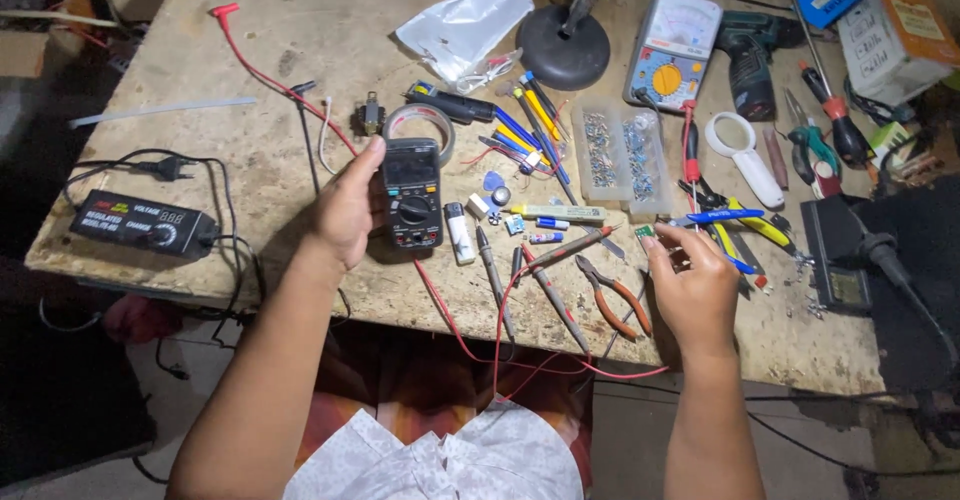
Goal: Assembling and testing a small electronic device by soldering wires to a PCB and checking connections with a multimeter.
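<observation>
My left hand (348, 210) is gripping the black digital multimeter (411, 194) upright on the bench (300, 50); my right hand (693, 282), well apart rightward, is pinching a tiny green component (644, 230).

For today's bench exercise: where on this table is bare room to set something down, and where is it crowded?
Bare wood lies at the far left of the table, between the red lead and the left edge, above the power supply. From the meter rightwards, tools crowd it.
</observation>
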